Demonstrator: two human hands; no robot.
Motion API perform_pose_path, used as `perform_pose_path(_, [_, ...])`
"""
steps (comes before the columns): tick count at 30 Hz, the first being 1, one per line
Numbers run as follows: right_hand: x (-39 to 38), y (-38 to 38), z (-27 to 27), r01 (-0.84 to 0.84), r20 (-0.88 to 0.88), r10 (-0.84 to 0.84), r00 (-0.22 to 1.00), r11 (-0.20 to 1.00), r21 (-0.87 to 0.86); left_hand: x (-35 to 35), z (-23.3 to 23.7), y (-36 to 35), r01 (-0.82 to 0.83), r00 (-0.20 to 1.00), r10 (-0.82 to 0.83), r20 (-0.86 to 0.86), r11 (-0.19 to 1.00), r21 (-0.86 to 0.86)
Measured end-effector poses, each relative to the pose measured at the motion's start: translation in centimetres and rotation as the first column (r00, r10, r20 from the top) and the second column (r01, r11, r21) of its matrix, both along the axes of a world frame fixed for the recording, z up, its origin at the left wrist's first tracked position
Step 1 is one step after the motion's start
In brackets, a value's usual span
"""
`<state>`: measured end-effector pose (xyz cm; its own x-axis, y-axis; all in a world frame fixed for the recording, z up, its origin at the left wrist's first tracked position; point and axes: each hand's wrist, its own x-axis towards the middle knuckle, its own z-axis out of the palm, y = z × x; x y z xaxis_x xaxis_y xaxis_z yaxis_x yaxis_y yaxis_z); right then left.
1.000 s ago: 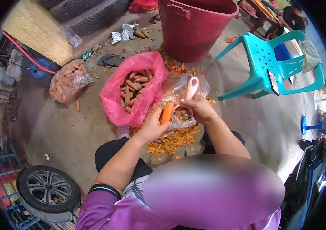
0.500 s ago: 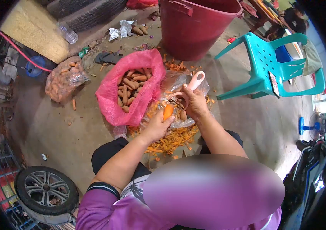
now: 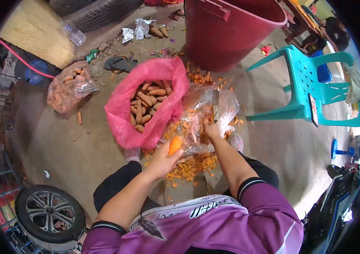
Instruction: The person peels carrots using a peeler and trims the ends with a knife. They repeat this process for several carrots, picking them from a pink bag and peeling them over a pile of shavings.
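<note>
Orange, pink and teal stand out on a dull grey concrete floor [image 3: 61, 139].
The carrot [image 3: 174, 145] being held is a clean, bright orange, matching the peelings [image 3: 192, 163] scattered below it. The mesh sack [image 3: 123, 114] is hot pink, and the unpeeled carrots [image 3: 148, 99] inside it are a duller brownish orange. A clear plastic bag [image 3: 226, 106] shows flecks of orange through it. The big bucket [image 3: 226, 34] is dark red, the plastic chair [image 3: 307, 82] teal. The shirt [image 3: 230, 224] is purple with white lettering and black cuffs; the trousers [image 3: 116, 186] are black. The wheel [image 3: 51, 211] is black around a silver rim.
</note>
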<state>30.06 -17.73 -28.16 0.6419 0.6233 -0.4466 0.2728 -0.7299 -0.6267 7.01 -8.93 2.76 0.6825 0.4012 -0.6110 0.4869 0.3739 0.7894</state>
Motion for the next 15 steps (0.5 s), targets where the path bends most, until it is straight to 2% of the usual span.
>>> perform_pose_path(2, [1.2,-0.8,2.6,-0.145,0.188,0.234,0.954,0.908,-0.393,0.0,0.5,0.6,-0.037,0.998,0.033,-0.051,0.995,-0.088])
perform_pose_path(5, [1.5,-1.6,1.1,0.053,0.118,-0.009,0.993,0.923,-0.381,-0.6,-1.2,1.1,-0.062,0.997,0.065,0.03,0.992,-0.108])
perform_pose_path(8, [1.7,-2.0,-2.5,0.095,0.172,-0.032,0.985,0.922,-0.376,-0.5,-1.4,1.7,-0.068,0.994,0.078,0.078,0.99,-0.126])
perform_pose_path(11, [2.2,-2.2,-2.8,0.223,0.11,-0.205,0.973,0.955,-0.195,-0.4,-2.0,1.5,-0.076,0.99,0.092,0.107,0.987,-0.145])
perform_pose_path(14, [2.2,-2.1,-1.5,0.342,0.054,-0.337,0.94,0.929,-0.144,-0.2,-2.1,1.5,-0.046,0.99,0.063,0.13,0.991,-0.124])
perform_pose_path(15, [2.1,-2.0,-1.2,0.315,-0.012,-0.319,0.948,0.941,-0.126,-0.2,-2.0,1.5,-0.031,0.99,0.046,0.136,0.993,-0.111])
